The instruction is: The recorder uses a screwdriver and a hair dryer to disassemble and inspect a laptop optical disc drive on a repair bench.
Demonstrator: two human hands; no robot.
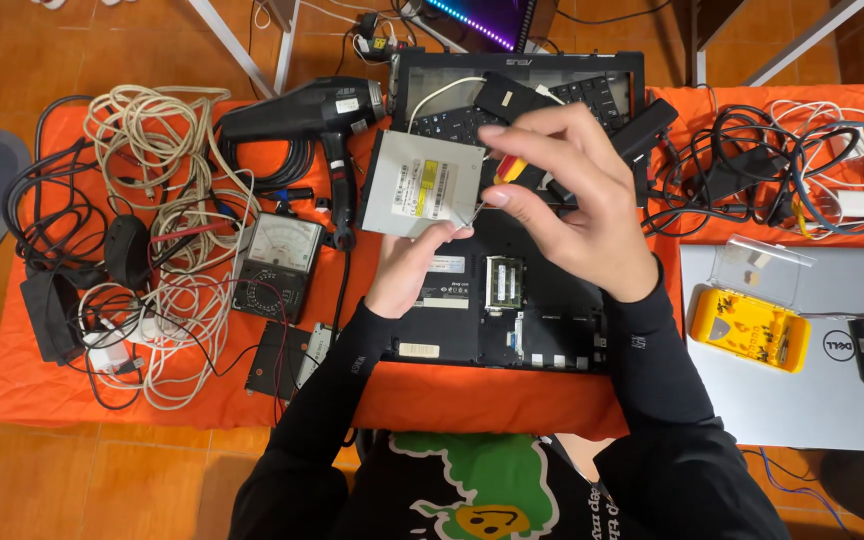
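Holding: L hand (pixel 414 262) grips silver optical drive (pixel 420 186) by its near edge
Pinching: R hand (pixel 570 195) w/ red-yellow screwdriver (pixel 508 168), tip at drive corner
Under: opened black laptop (pixel 512 300), mid orange cloth (pixel 432 395)

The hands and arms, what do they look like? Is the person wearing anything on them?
Both arms are covered in long, snug black sleeves reaching the wrists, each with small pale lettering along the forearm. The left hand and right hand are bare: no gloves, and no rings or watch that I can see.

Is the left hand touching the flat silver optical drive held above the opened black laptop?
Touching. The head view shows the left hand gripping the lower right corner of the flat silver optical drive, fingertips pressed on its edge.
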